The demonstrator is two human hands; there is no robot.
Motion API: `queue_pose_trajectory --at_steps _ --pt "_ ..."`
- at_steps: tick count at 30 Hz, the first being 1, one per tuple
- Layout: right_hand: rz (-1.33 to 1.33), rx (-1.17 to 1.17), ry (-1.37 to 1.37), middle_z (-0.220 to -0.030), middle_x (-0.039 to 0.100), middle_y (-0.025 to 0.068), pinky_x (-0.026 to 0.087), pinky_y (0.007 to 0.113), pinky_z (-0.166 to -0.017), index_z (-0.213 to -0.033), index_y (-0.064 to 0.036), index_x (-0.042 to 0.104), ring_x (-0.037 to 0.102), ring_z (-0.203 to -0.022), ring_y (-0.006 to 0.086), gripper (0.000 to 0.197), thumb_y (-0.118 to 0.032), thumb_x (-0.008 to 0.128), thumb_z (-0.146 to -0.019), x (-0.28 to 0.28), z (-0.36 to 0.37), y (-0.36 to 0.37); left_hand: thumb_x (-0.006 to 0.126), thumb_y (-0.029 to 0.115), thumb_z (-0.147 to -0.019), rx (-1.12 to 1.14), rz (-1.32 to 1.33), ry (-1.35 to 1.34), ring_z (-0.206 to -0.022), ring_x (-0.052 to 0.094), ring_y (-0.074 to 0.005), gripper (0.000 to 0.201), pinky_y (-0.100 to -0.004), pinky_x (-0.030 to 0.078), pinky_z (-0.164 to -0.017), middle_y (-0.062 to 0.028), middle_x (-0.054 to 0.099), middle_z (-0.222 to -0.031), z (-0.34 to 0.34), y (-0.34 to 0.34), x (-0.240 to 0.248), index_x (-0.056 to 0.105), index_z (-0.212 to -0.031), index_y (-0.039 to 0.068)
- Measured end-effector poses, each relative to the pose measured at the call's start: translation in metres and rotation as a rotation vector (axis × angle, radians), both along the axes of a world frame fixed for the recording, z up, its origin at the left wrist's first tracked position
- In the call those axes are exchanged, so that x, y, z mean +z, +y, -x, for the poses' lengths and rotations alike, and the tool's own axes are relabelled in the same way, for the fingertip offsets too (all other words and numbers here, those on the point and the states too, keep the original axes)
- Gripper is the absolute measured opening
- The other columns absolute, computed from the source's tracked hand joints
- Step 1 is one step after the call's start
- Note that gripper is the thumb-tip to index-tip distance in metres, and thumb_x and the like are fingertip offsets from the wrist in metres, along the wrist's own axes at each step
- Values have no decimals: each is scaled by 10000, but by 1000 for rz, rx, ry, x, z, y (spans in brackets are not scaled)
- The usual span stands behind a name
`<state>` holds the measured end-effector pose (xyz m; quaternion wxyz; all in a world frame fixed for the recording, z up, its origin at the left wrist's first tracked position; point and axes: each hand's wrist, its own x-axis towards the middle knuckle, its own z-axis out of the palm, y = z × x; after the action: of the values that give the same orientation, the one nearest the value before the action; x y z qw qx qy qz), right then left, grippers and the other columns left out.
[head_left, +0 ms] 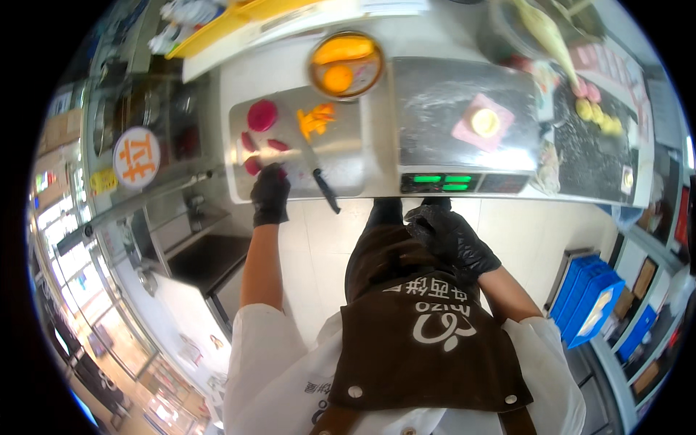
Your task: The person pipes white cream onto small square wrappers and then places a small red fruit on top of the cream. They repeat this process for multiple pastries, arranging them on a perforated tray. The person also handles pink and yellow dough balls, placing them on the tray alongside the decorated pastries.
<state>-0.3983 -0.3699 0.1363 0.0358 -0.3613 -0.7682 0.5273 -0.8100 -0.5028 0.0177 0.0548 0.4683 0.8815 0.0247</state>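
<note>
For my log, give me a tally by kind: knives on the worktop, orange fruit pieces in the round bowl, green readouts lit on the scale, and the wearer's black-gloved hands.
Knife: 1
Orange fruit pieces in the round bowl: 2
Green readouts on the scale: 3
Left hand and right hand, both black-gloved: 2
Total: 8

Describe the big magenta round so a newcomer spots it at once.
On the white counter, left of the scale with green digits, lies a metal tray. At its upper left, the big magenta round sits left of the chopped orange pieces. The magenta pieces below it are far smaller; it alone is broad and nearly circular.
</note>
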Motion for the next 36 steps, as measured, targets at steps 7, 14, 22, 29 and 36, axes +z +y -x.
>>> queue_pose_trajectory --at_steps 7,14,22,29,36 --pt "-23 -27 19 -1000 704 151 538 407 -847 -1055 -41 678 673 -955 339 181 -122 661 -894 -15 -71 11 614 240 -854 75 -39 -80 -997 663 -382 306 -464 533 -861 -184 704 -1039 -2 -4 -22 670 -1117 94" --pt "82 -170 -26 -993 697 163 541 382 -827 -1098 -55 664 685 -910 293 230 -33 660 -869 -5 -122 18 601 163 -846 343 -169 -425 -817 626 -324 268 -396 499 -763 -171 647 -877 -10 -3 -12 632 -1079 34" --pt "-32 121 -205 -1045 685 199 515 453 -876 -1067 -55 657 656 -971 372 213 -208 572 -946 -32 -173 19 669 48 -854 50 -428 -477 -744 630 -160 371 -296 538 -717 -79 680 -961 -122 79 87 615 -1220 68" --pt "-37 61 -250 -1050 687 212 496 481 -900 -1032 -49 671 647 -997 391 298 -291 506 -976 -67 -202 30 690 76 -821 -240 -456 -337 -790 665 -214 420 -319 557 -749 -102 678 -1005 -217 135 147 629 -1236 87" --pt "-52 34 -242 -1030 694 203 496 478 -898 -1015 -53 686 648 -987 391 303 -283 493 -974 -74 -233 34 720 96 -809 -441 -401 -339 -864 680 -203 481 -303 555 -794 -92 675 -1170 -276 178 158 616 -1278 108"
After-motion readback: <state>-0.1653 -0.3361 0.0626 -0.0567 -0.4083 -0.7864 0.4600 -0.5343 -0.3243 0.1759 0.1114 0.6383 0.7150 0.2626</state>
